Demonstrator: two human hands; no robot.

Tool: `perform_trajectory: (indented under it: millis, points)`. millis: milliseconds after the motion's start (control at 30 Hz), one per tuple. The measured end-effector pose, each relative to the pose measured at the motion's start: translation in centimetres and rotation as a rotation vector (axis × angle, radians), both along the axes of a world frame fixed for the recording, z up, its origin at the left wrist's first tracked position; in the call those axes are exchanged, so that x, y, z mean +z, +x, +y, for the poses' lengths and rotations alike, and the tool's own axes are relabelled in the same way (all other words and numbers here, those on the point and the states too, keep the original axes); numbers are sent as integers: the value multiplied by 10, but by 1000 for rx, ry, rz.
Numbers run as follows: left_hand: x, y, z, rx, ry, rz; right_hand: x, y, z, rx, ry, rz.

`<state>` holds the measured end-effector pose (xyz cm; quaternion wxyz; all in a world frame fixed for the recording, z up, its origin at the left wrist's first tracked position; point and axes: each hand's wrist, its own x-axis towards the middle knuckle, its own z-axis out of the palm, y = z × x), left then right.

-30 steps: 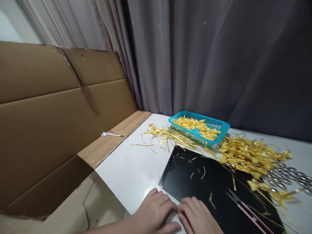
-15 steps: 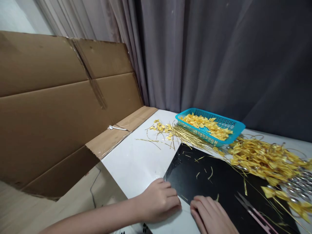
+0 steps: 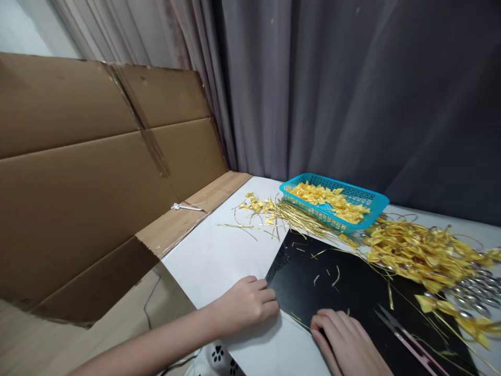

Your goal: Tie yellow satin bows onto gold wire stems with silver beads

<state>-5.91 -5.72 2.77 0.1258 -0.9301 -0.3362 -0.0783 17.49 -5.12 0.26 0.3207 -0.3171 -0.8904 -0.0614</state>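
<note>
My left hand (image 3: 250, 307) is closed in a loose fist by the left edge of a black board (image 3: 301, 282). To its right, my right hand (image 3: 348, 339) rests over the board's front edge with its fingers curled together. A thin pale line shows in the gap between the hands; I cannot tell whether it is a strand they hold or the board's edge. What either hand grips is hidden under the fingers. Small scissors with pink handles (image 3: 415, 347) lie on the board right of my right hand, among gold strand offcuts (image 3: 335, 275).
A blue basket (image 3: 378, 206) holds yellow ribbon bows (image 3: 329, 198). Beside it lie a bundle of gold ties (image 3: 305, 218) and a heap of yellow bows (image 3: 415, 250) with silvery beads (image 3: 475, 292). A large cardboard sheet (image 3: 97, 183) stands left of the white table (image 3: 223, 256).
My left hand has shifted a little left and up, and my right hand slightly right, so the gap between them is wider. The view has turned slightly.
</note>
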Motion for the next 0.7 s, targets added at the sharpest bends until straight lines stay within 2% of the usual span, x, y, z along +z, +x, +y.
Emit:
perform_trajectory:
  millis: [467, 700]
  points:
    - [3, -5, 6, 63, -36, 18, -7, -7, -5, -17, -58, 33]
    - [1, -17, 14, 137, -69, -83, -7, -7, -5, -29, -60, 42]
